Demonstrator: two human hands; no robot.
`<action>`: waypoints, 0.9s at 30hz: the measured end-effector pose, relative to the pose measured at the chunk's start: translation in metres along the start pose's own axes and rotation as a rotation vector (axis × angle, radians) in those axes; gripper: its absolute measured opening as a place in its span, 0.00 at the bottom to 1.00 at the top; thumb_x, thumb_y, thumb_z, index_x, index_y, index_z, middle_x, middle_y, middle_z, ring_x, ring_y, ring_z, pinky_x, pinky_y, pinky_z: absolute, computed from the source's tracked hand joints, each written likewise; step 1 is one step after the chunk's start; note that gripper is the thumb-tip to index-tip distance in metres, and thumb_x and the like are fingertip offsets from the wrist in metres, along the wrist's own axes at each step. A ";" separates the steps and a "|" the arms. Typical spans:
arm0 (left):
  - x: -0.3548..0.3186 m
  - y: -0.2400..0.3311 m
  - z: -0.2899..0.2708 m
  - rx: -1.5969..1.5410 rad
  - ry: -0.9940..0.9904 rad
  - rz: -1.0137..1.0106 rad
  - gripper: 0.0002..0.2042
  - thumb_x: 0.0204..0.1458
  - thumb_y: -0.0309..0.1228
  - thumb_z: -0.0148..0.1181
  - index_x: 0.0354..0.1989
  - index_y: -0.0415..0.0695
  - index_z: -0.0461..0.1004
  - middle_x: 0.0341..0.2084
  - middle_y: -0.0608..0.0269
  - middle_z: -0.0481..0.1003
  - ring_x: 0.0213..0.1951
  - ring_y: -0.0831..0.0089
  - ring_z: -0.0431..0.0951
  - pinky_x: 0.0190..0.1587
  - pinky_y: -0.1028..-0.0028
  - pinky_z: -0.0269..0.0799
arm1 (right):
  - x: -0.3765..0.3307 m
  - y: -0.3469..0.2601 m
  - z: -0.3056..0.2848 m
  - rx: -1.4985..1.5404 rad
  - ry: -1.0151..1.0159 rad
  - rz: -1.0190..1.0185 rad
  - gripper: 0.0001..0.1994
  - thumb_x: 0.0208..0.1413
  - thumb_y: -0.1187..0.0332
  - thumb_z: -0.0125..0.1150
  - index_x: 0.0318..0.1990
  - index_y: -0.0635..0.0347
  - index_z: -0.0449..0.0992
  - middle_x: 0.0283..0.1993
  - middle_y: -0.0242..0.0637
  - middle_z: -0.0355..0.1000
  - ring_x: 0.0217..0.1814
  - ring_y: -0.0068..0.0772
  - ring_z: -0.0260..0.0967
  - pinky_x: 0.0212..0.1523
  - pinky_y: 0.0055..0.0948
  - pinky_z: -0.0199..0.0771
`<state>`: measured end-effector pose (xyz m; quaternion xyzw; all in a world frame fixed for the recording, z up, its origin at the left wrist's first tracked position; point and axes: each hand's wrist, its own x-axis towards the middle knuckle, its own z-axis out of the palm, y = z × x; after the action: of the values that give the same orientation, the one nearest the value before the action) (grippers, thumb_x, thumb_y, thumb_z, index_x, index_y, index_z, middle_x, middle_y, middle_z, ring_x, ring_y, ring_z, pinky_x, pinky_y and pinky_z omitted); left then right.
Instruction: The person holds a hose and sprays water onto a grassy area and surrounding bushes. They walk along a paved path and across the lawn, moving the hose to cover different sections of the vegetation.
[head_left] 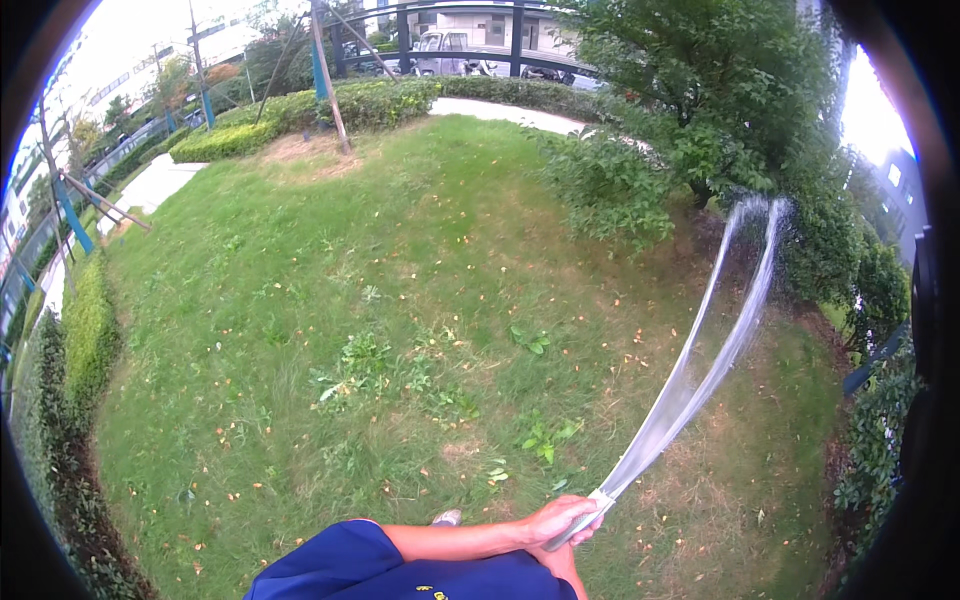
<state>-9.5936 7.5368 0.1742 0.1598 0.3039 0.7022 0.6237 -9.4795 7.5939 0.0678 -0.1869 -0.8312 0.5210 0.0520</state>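
A pale hose (pixel 566 536) slants up and to the right in front of my body, held by both hands. My left hand (pixel 556 517) reaches across from the left and is closed over the hose near its mouth. Beneath it, my right hand (pixel 586 533) grips the hose from the other side, mostly hidden by the hose and left hand. Out of the mouth comes a fan of water (pixel 655 420) that splits into two bright streams. They arc forward and right, breaking into spray at the foot of a leafy green tree (pixel 720 130).
Grass (pixel 300 270) with weeds and fallen leaves spreads ahead. A shoe (pixel 447 518) shows below. Clipped hedges (pixel 90 320) border the left, shrubs (pixel 880 440) the right. Farther off stand a propped young tree (pixel 330 90), a pale path (pixel 510 112), a dark fence (pixel 516 40) and a parked vehicle (pixel 440 52).
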 end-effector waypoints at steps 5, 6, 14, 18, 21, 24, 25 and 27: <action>-0.005 0.024 0.025 0.099 0.202 -0.146 0.14 0.61 0.39 0.48 0.31 0.42 0.70 0.18 0.69 0.67 0.18 0.81 0.65 0.19 0.81 0.59 | -0.006 0.007 -0.001 0.178 0.010 0.078 0.17 0.50 0.60 0.63 0.43 0.59 0.69 0.42 0.37 0.66 0.48 0.30 0.65 0.46 0.33 0.64; -0.005 0.020 0.022 0.128 0.241 -0.088 0.14 0.61 0.39 0.46 0.31 0.40 0.70 0.18 0.66 0.68 0.18 0.79 0.66 0.19 0.80 0.61 | -0.001 0.031 0.007 0.238 -0.024 0.067 0.19 0.48 0.59 0.66 0.43 0.58 0.70 0.40 0.35 0.68 0.46 0.29 0.67 0.44 0.33 0.67; -0.014 0.020 0.009 0.105 0.381 0.016 0.19 0.61 0.43 0.45 0.29 0.37 0.68 0.14 0.57 0.68 0.17 0.70 0.69 0.22 0.73 0.66 | -0.001 -0.020 -0.007 0.275 -0.174 0.325 0.24 0.44 0.47 0.67 0.36 0.61 0.77 0.34 0.43 0.76 0.40 0.37 0.74 0.43 0.34 0.71; -0.009 0.021 0.016 0.082 0.409 0.008 0.20 0.61 0.44 0.45 0.27 0.37 0.67 0.14 0.57 0.66 0.18 0.68 0.67 0.24 0.71 0.66 | -0.006 -0.027 -0.015 0.253 -0.160 0.316 0.25 0.44 0.46 0.67 0.38 0.61 0.77 0.33 0.44 0.76 0.37 0.36 0.74 0.41 0.34 0.71; -0.009 0.021 0.013 0.034 0.445 0.041 0.20 0.61 0.44 0.45 0.26 0.38 0.66 0.14 0.58 0.64 0.18 0.68 0.65 0.24 0.69 0.65 | -0.006 -0.045 -0.025 0.227 -0.195 0.305 0.24 0.45 0.47 0.67 0.38 0.61 0.77 0.32 0.43 0.75 0.34 0.34 0.73 0.39 0.34 0.70; -0.009 0.020 0.011 0.018 0.478 0.068 0.19 0.60 0.43 0.46 0.26 0.39 0.65 0.15 0.60 0.63 0.18 0.68 0.65 0.23 0.69 0.64 | -0.006 -0.047 -0.025 0.213 -0.213 0.303 0.24 0.45 0.47 0.66 0.38 0.60 0.77 0.29 0.41 0.74 0.32 0.32 0.72 0.37 0.33 0.70; -0.008 0.020 0.012 0.019 0.472 0.067 0.19 0.60 0.43 0.46 0.26 0.39 0.65 0.15 0.60 0.63 0.18 0.68 0.65 0.23 0.69 0.64 | -0.006 -0.045 -0.024 0.210 -0.216 0.301 0.24 0.45 0.47 0.66 0.38 0.60 0.77 0.29 0.41 0.74 0.31 0.31 0.72 0.37 0.33 0.70; -0.008 0.020 0.012 0.020 0.461 0.065 0.19 0.59 0.43 0.47 0.26 0.39 0.65 0.15 0.61 0.63 0.18 0.69 0.65 0.23 0.70 0.64 | -0.006 -0.041 -0.022 0.200 -0.219 0.296 0.24 0.45 0.47 0.66 0.38 0.60 0.77 0.28 0.40 0.74 0.31 0.31 0.71 0.36 0.32 0.70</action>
<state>-9.6005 7.5308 0.1978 0.0112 0.4401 0.7367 0.5132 -9.4779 7.5946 0.1152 -0.2430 -0.7396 0.6200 -0.0977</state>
